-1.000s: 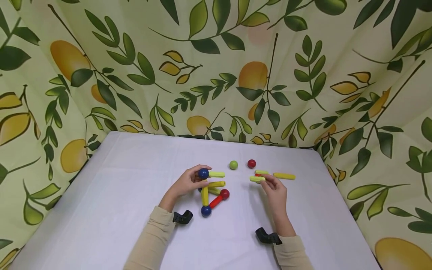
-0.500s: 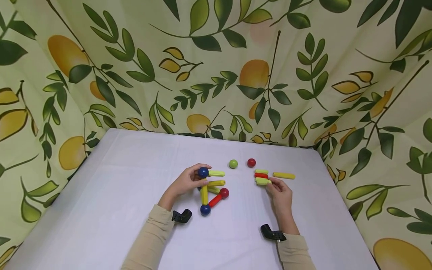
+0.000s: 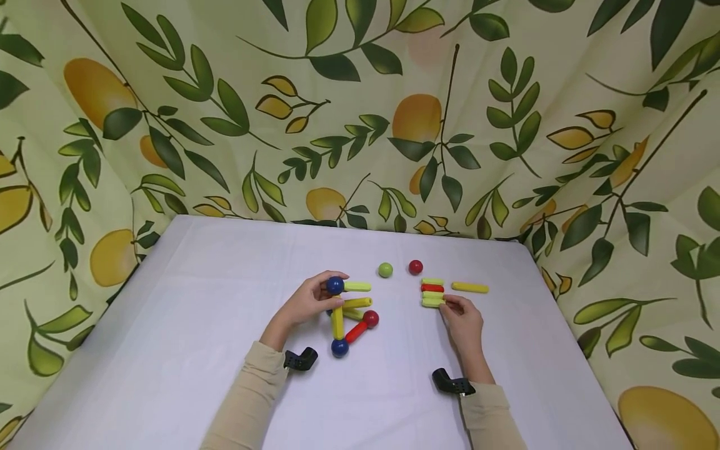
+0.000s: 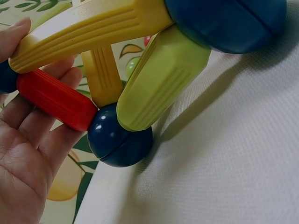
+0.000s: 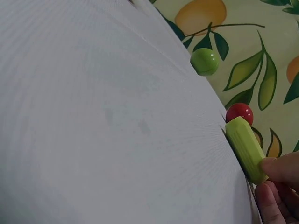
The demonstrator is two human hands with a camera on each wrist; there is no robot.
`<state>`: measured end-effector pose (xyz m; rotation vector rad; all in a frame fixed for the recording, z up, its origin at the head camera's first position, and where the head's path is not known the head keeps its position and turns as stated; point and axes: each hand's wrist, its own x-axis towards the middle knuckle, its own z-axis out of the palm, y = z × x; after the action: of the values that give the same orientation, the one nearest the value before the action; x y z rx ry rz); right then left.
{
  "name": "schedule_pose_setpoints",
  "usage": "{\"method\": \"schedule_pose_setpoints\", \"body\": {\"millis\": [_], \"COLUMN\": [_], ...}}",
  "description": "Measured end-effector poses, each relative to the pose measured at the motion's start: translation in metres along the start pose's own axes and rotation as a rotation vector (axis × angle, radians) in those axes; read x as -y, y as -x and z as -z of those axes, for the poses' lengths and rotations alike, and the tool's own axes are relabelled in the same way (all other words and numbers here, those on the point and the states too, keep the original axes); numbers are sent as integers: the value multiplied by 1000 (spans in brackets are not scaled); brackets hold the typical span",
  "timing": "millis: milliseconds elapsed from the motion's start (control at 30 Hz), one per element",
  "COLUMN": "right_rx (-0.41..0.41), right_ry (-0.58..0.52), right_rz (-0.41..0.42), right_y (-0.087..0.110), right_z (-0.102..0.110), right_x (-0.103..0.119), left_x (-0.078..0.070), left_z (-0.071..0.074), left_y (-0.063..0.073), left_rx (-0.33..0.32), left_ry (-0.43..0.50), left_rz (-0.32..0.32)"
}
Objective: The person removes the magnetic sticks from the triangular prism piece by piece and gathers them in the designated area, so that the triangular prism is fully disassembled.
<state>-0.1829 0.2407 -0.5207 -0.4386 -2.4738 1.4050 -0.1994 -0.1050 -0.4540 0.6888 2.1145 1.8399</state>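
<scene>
On the left, my left hand grips the upper end of a built frame of rods and balls, its fingers around the top blue ball. A yellow rod runs from there to a lower blue ball. From that ball a red rod reaches a red ball. In the left wrist view, a blue ball joins red, yellow and light green rods. My right hand pinches one end of a light green rod, nearest in a row of short rods.
Behind the held rod lie another light green rod, a short red rod and a light green one. A longer yellow rod lies to their right. Loose green and red balls sit farther back.
My right hand has brought the light green rod down and slightly toward me, to the near side of the row. My left hand keeps its hold on the frame, nearly still.
</scene>
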Motion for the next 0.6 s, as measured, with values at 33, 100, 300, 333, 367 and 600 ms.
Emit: {"method": "schedule_pose_setpoints", "body": {"millis": [33, 100, 300, 333, 367, 600], "right_rx": [5, 13, -29, -45, -63, -97], "right_ry": [9, 20, 15, 10, 1, -124], "right_rz": [-2, -12, -2, 12, 29, 123], "right_y": [0, -1, -1, -1, -1, -2], "right_z": [0, 0, -1, 0, 0, 1], "right_x": [0, 0, -1, -2, -1, 2], "left_x": [0, -1, 0, 0, 0, -1], "left_z": [0, 0, -1, -2, -2, -1], "left_y": [0, 0, 0, 0, 0, 0], "left_rx": [-2, -3, 3, 5, 6, -2], "left_ry": [1, 2, 11, 14, 17, 25], "left_rz": [3, 3, 2, 2, 2, 5]}}
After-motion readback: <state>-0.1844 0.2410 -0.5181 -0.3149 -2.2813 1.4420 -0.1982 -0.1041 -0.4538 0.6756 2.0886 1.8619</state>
